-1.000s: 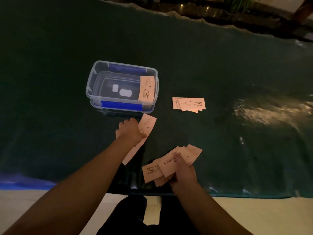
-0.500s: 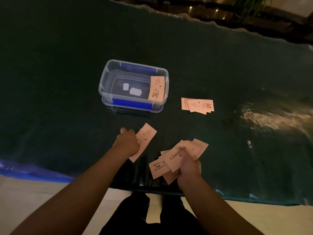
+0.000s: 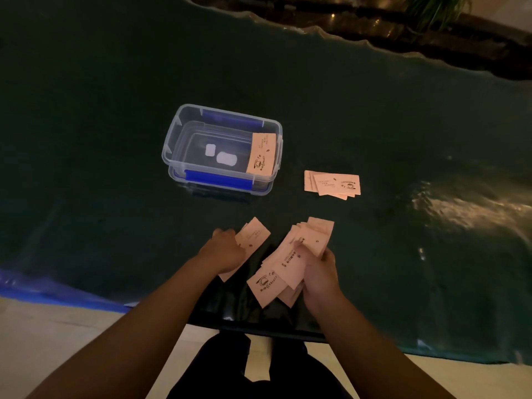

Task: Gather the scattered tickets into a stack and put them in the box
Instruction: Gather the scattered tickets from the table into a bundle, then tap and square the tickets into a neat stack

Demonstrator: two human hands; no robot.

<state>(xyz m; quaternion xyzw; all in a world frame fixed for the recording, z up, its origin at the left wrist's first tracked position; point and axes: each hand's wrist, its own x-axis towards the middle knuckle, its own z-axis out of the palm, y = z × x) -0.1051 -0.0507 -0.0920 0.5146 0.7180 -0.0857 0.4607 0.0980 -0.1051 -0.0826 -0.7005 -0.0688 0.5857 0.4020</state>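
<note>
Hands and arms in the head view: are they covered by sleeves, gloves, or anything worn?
Both hands, left and right, are bare, with no gloves. The forearms are bare too, with no sleeves in view. The light is too dim to rule out small rings. No watch or band shows at the wrists.

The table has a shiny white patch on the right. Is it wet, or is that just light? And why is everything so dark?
Head view: the room is dim, so the green table cover looks almost black; the patch looks like lamp glare on the cover, though wetness cannot be ruled out; the pink tickets and clear box still show clearly.
</note>
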